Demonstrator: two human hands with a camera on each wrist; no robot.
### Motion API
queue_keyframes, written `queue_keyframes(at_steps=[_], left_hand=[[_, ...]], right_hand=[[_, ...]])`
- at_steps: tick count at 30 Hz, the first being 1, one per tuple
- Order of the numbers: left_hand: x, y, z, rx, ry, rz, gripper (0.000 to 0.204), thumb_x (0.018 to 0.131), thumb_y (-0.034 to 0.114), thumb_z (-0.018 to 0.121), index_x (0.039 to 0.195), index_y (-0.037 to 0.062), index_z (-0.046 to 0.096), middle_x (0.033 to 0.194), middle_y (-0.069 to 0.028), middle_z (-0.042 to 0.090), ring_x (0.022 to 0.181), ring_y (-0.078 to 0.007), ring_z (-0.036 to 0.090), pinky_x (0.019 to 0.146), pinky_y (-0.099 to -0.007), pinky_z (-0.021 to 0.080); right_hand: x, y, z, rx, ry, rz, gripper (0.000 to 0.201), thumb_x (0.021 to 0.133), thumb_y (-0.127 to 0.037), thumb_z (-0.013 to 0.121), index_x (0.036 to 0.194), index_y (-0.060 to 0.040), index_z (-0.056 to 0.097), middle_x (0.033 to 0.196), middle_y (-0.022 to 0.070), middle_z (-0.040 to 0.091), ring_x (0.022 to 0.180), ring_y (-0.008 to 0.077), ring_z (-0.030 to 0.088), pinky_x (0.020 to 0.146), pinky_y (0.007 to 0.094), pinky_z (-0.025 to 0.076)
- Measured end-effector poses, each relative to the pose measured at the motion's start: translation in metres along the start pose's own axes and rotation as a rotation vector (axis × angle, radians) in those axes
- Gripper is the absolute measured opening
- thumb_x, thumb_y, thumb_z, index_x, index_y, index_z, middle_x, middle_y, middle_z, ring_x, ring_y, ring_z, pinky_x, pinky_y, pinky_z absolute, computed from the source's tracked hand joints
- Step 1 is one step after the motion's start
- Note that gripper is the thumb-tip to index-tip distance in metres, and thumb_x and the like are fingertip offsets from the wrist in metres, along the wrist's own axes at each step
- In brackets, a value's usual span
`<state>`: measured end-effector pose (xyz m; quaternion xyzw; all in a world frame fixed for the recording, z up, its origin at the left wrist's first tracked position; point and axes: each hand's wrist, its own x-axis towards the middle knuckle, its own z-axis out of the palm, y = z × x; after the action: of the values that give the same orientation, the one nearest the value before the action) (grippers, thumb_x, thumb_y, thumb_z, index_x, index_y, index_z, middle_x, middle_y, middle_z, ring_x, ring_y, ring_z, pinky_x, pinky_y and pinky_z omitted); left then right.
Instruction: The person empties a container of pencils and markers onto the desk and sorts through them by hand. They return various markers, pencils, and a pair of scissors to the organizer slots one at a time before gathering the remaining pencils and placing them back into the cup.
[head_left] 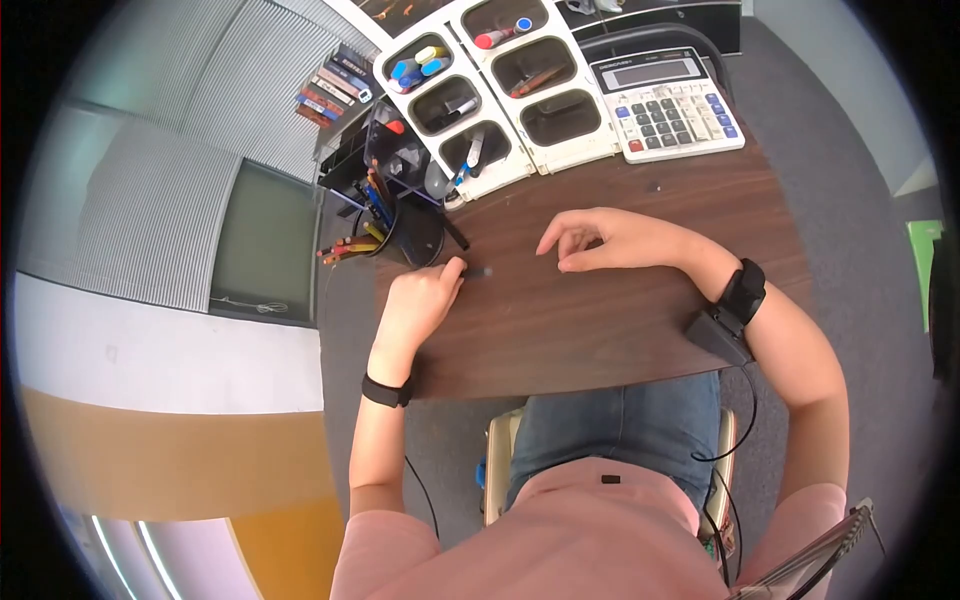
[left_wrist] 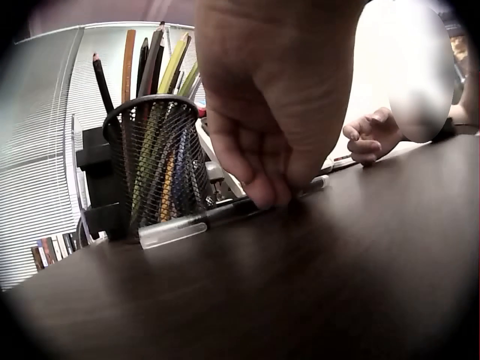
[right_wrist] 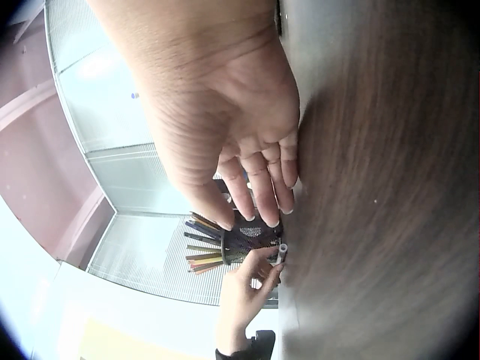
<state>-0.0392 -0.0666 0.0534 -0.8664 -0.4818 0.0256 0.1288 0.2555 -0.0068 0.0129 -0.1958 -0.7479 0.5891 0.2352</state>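
Observation:
Low over the wooden table (head_left: 560, 330), my left hand (head_left: 420, 300) pinches a black pen (left_wrist: 232, 210) between thumb and fingertips. A clear cap shows on one end of the pen, and its other end pokes out past the fingers. Right beside that hand stands a black mesh pencil cup (left_wrist: 161, 161) full of colored pencils. My right hand (head_left: 625, 240) hovers by the middle of the table, fingers loosely bent and holding nothing. In the right wrist view its palm and relaxed fingers (right_wrist: 259, 184) show.
A white organizer (head_left: 535, 160) with pens and markers in its compartments stands at the back, next to a large calculator (head_left: 670, 110). Behind the pencil cup are a dark mesh holder (head_left: 400, 150) and a row of books (head_left: 335, 85). The table's front edge lies close to my body.

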Motion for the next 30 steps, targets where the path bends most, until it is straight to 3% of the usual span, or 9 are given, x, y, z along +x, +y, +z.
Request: queue_keyframes(at_steps=[7, 10, 14, 15, 17, 25, 27, 28, 30], left_hand=[[0.011, 0.016, -0.039, -0.17, -0.037, 0.044, 0.016, 0.078, 0.011, 0.066, 0.088, 0.0086, 0.054, 0.066, -0.0051, 0.06, 0.06, -0.0223, 0.063, 0.053, -0.033, 0.048], [0.02, 0.021, -0.052, -0.504, 0.286, -0.064, 0.016, 0.078, -0.003, 0.061, 0.091, 0.0029, 0.054, 0.075, -0.0101, 0.064, 0.068, -0.0166, 0.067, 0.059, -0.0266, 0.051], [0.038, 0.026, -0.063, -0.758, 0.533, -0.169, 0.008, 0.087, -0.005, 0.055, 0.094, -0.0009, 0.052, 0.085, -0.0088, 0.066, 0.077, -0.0164, 0.067, 0.067, -0.0257, 0.052], [0.043, 0.027, -0.065, -0.81, 0.517, -0.221, 0.008, 0.092, 0.0, 0.05, 0.1, -0.0016, 0.052, 0.088, -0.0097, 0.066, 0.082, -0.0174, 0.066, 0.07, -0.0271, 0.052], [0.059, 0.027, -0.065, -0.922, 0.615, -0.152, 0.015, 0.097, 0.008, 0.046, 0.105, -0.0016, 0.053, 0.089, -0.0111, 0.066, 0.084, -0.0172, 0.066, 0.071, -0.0271, 0.052], [0.076, 0.026, -0.056, -0.82, 0.495, -0.301, 0.022, 0.099, 0.016, 0.041, 0.107, 0.0015, 0.057, 0.095, -0.011, 0.068, 0.09, -0.0156, 0.065, 0.071, -0.0268, 0.051], [0.082, 0.023, -0.048, -0.724, 0.428, -0.285, 0.022, 0.099, 0.016, 0.043, 0.11, 0.0024, 0.056, 0.097, -0.0122, 0.068, 0.091, -0.0176, 0.065, 0.072, -0.0281, 0.051], [0.085, 0.023, -0.043, -0.74, 0.455, -0.278, 0.02, 0.096, 0.013, 0.047, 0.109, 0.0028, 0.058, 0.094, -0.0173, 0.067, 0.091, -0.0275, 0.065, 0.077, -0.0343, 0.049], [0.086, 0.019, -0.036, -0.679, 0.455, -0.274, 0.02, 0.095, 0.012, 0.047, 0.109, 0.0027, 0.058, 0.096, -0.0172, 0.066, 0.092, -0.0279, 0.064, 0.078, -0.0344, 0.048]], right_hand=[[0.0, -0.001, 0.0, 0.006, -0.004, 0.019, 0.029, 0.088, -0.021, 0.062, 0.112, -0.0063, 0.059, 0.086, 0.0045, 0.063, 0.086, 0.0149, 0.06, 0.08, 0.0284, 0.047], [0.0, 0.0, 0.0, 0.017, -0.007, 0.026, 0.029, 0.088, -0.022, 0.062, 0.112, -0.0061, 0.059, 0.086, 0.0042, 0.062, 0.086, 0.015, 0.059, 0.079, 0.0286, 0.046], [-0.001, -0.005, 0.0, 0.027, -0.021, 0.054, 0.026, 0.089, -0.017, 0.06, 0.113, -0.0083, 0.058, 0.085, 0.0026, 0.06, 0.084, 0.0127, 0.055, 0.082, 0.0285, 0.045], [-0.001, -0.005, 0.0, 0.023, -0.016, 0.052, 0.026, 0.089, -0.017, 0.06, 0.113, -0.0083, 0.058, 0.085, 0.0026, 0.06, 0.084, 0.0127, 0.055, 0.082, 0.0285, 0.045], [-0.001, -0.004, 0.0, 0.01, -0.019, 0.031, 0.026, 0.089, -0.018, 0.06, 0.113, -0.0086, 0.058, 0.085, 0.0025, 0.06, 0.084, 0.0132, 0.056, 0.081, 0.0289, 0.045], [-0.002, -0.006, -0.001, 0.004, -0.019, 0.029, 0.028, 0.089, -0.022, 0.059, 0.111, -0.0049, 0.059, 0.084, 0.0051, 0.063, 0.087, 0.0146, 0.058, 0.081, 0.0293, 0.045], [-0.003, -0.007, -0.001, -0.006, -0.021, 0.03, 0.028, 0.089, -0.022, 0.059, 0.111, -0.0049, 0.059, 0.084, 0.0054, 0.063, 0.087, 0.015, 0.058, 0.081, 0.0296, 0.045], [-0.002, -0.006, -0.001, -0.001, -0.024, 0.03, 0.028, 0.089, -0.022, 0.059, 0.111, -0.0049, 0.059, 0.084, 0.0056, 0.064, 0.087, 0.0152, 0.058, 0.081, 0.0298, 0.045], [-0.002, -0.006, -0.001, 0.0, -0.021, 0.029, 0.028, 0.089, -0.022, 0.059, 0.111, -0.0049, 0.059, 0.085, 0.0057, 0.064, 0.088, 0.0155, 0.059, 0.081, 0.0299, 0.045]])
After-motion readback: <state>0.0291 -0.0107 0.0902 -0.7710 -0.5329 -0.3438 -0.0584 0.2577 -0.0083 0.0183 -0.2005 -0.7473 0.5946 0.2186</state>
